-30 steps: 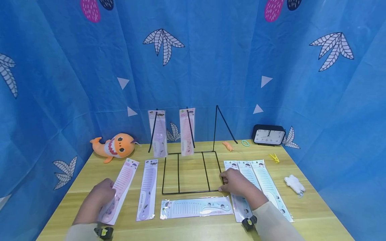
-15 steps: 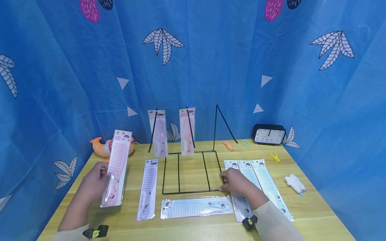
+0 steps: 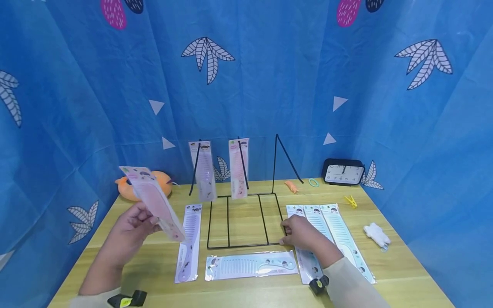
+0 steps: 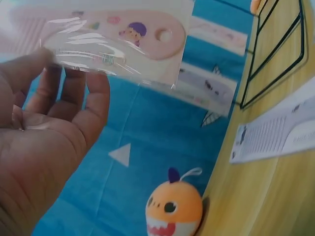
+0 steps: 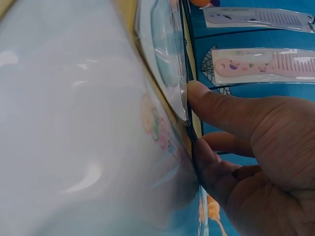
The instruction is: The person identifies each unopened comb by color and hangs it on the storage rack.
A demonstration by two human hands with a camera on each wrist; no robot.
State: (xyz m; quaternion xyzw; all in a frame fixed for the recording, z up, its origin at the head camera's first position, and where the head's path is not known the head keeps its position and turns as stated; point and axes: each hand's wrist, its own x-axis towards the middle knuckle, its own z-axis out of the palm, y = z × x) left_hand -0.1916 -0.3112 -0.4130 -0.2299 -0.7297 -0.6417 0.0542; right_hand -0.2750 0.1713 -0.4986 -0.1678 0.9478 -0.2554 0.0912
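My left hand [image 3: 131,233] pinches a packaged pink comb [image 3: 154,201], holding it tilted above the left part of the table. In the left wrist view the comb's handle end [image 4: 162,35] shows through clear wrap, over the curled fingers. My right hand [image 3: 302,233] grips the right side of a black wire rack [image 3: 246,245] near its front corner, thumb and fingers about the bar. From the rack's hooks hang a packaged purple comb [image 3: 206,182] and another pink comb [image 3: 236,175]. A further hook [image 3: 289,157] stands at the right.
On the table lie a purple comb [image 3: 188,244], a blue comb [image 3: 250,265] in front of the rack and several blue combs [image 3: 343,235] at right. An orange plush shark [image 3: 163,182], clock [image 3: 343,173], yellow clip [image 3: 350,201] and white plush [image 3: 376,235] stand around.
My left hand has picked the pink comb up off the table, raised it and turned it so its top leans left. My right hand has stayed on the rack.
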